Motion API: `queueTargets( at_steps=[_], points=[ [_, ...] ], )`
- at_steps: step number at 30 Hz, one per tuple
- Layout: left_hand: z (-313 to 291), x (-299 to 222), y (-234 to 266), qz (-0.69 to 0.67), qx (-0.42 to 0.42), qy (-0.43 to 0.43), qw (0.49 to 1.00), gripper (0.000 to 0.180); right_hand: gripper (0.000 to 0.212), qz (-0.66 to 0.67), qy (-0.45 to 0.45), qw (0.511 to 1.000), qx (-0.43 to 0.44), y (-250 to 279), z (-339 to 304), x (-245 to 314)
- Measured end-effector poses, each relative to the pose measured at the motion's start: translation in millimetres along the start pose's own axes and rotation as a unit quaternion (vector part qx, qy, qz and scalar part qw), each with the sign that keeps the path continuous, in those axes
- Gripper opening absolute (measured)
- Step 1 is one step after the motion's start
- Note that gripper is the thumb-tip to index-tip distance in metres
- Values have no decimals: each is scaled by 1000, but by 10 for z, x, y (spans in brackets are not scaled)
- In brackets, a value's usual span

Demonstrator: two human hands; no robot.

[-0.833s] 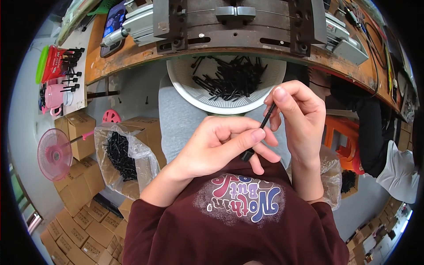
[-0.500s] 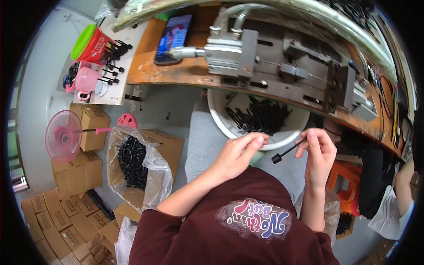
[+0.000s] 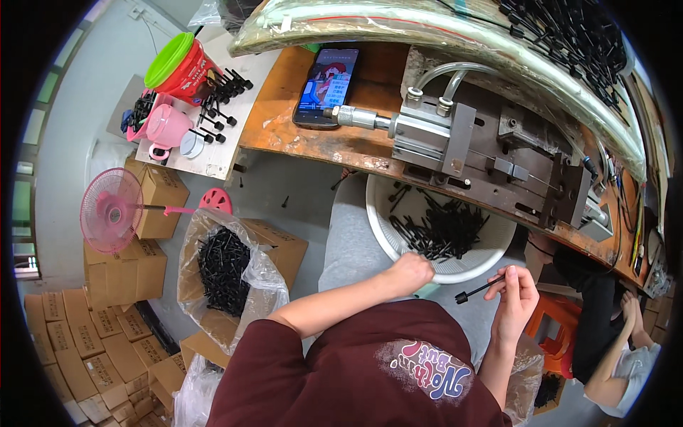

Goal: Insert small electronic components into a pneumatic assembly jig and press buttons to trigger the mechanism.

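Note:
My right hand (image 3: pixel 518 297) pinches a thin black rod (image 3: pixel 480 290) by one end, between thumb and fingers. The rod's thicker, notched head (image 3: pixel 462 297) points left, toward my other hand. My left hand (image 3: pixel 413 274) is curled closed at the near rim of a white plastic basket (image 3: pixel 388 245), its back turned up; whatever its fingers hold, if anything, is hidden. Inside the basket lies a heap of similar black rods (image 3: pixel 449 229). The basket rests at my lap, partly under the bench edge.
A metal clamping fixture with air cylinder (image 3: pixel 427 139) and a phone (image 3: pixel 327 85) occupy the wooden bench (image 3: pixel 277 135). At left are a bagged carton of black rods (image 3: pixel 224 274), a pink fan (image 3: pixel 112 211) and stacked cartons (image 3: pixel 78 341). Another person's arm (image 3: pixel 615 370) shows at far right.
The view has shifted, so bench and basket appear lower and farther right. My left hand's fingers have curled closed. My right hand still holds the black rod.

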State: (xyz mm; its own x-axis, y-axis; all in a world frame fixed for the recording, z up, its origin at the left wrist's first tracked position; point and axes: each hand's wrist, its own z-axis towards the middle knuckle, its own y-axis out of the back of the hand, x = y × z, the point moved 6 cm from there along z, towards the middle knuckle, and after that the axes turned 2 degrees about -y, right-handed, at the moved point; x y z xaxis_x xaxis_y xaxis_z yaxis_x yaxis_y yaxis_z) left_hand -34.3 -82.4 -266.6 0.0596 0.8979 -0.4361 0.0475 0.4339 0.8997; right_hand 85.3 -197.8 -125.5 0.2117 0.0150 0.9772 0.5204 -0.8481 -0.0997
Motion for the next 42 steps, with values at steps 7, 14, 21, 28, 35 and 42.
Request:
queueTargets(
  at_steps=[7,14,21,28,35,42],
  points=[
    [-126,-110,665,-526,-45,190,828,39,21,-6,20,1000,15,-49,77,10],
    [-223,-598,1584,-653,-87,107,745,40,21,93,44,993,64,-366,132,185],
    [-242,-639,1827,-545,-215,93,805,28,21,84,61,992,73,-497,65,450],
    [-70,-806,2036,-438,-277,41,854,18,16,120,122,985,30,-402,70,667],
    [99,-1126,2624,-275,-406,-16,872,14,18,184,203,961,29,-526,294,1331],
    [-77,-1069,1987,-471,-136,7,871,13,20,164,341,924,58,690,995,2152]
  ],
)
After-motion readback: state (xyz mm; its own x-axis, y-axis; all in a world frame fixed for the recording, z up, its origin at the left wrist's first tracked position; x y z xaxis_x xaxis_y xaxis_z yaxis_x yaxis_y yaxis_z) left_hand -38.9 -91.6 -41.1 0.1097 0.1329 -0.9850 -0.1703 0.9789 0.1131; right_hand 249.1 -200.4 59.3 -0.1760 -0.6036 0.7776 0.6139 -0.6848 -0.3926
